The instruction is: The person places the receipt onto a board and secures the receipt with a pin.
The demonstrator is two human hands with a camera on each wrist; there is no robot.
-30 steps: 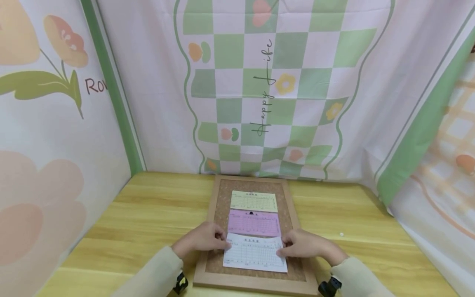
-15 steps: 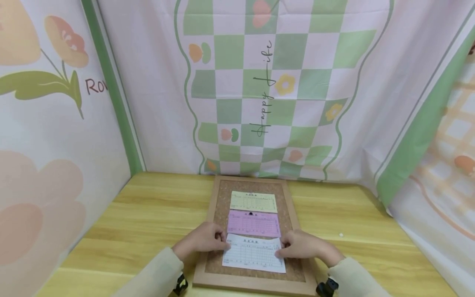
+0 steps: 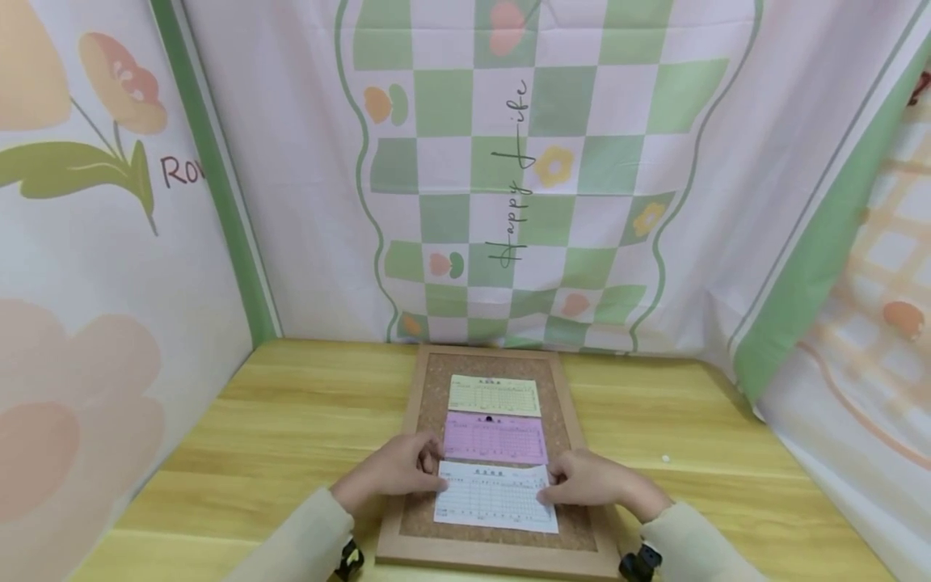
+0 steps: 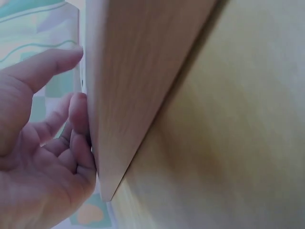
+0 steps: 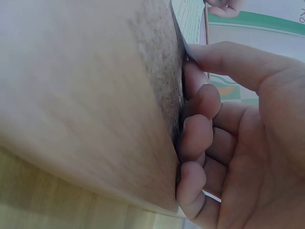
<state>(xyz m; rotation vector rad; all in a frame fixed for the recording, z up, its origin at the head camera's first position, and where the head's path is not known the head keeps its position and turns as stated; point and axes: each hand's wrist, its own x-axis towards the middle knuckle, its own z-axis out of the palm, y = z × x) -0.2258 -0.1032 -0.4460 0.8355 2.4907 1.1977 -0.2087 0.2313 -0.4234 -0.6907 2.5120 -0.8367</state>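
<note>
Two hands meet at the white slip [image 3: 497, 496] on the cork board [image 3: 429, 404]: left hand [image 3: 396, 470] and right hand [image 3: 585, 479] pinch its upper corners. Left wrist view shows curled fingers [image 4: 78, 119] against the board's frame; right wrist view likewise [image 5: 200, 109].

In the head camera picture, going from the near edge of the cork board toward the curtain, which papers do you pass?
White sheet, held at its sides by the left hand and right hand → pink sheet → yellow sheet → far frame of the cork board.
</note>
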